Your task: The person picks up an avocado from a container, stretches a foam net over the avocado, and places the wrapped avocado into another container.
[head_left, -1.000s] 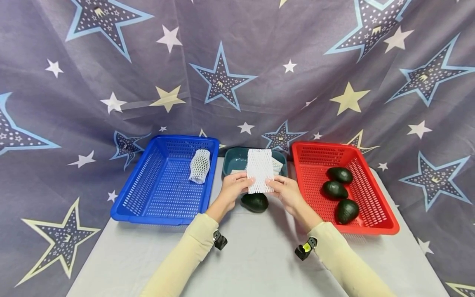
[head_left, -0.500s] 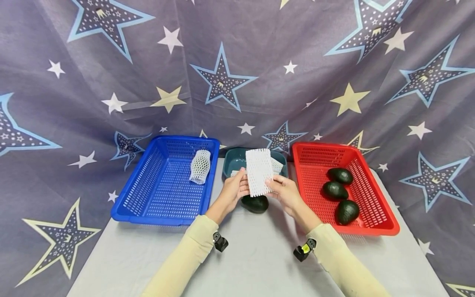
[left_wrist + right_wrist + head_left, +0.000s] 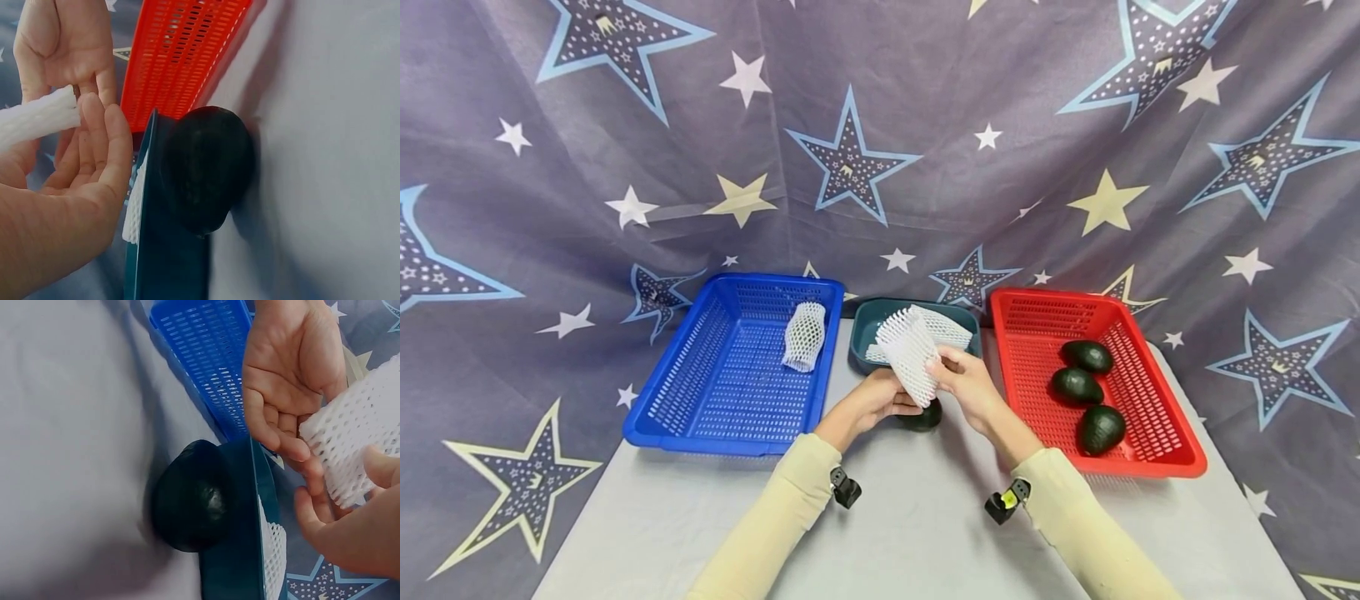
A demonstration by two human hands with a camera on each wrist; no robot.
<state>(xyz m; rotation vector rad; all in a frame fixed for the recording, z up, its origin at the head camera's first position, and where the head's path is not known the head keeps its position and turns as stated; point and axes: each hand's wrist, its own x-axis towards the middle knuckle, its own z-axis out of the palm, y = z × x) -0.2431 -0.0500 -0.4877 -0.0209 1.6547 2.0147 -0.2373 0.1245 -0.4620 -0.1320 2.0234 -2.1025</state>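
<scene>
My right hand [image 3: 966, 385] pinches a white foam net sleeve [image 3: 904, 354] near its lower right side, between thumb and fingers. The sleeve tilts to the upper left above the table. My left hand [image 3: 871, 402] is just below it, palm up with loosely bent fingers; in the right wrist view its fingertips are right at the sleeve's end [image 3: 319, 440]. Under the hands, a dark green avocado [image 3: 206, 169] lies on the table by the teal basin's near side, partly hidden in the head view. More white foam nets [image 3: 951, 327] lie in the teal basin [image 3: 862, 321].
At the left stands a blue basket [image 3: 722, 417] with a net-wrapped item [image 3: 805, 337] inside. A red basket [image 3: 1172, 425] at the right holds three avocados [image 3: 1077, 384]. A star-patterned cloth [image 3: 925, 125] hangs behind the table [image 3: 910, 533].
The net sleeve has gone from upright and flat to tilted left, its top opening a little. My left hand let go of its side and moved under its lower end.
</scene>
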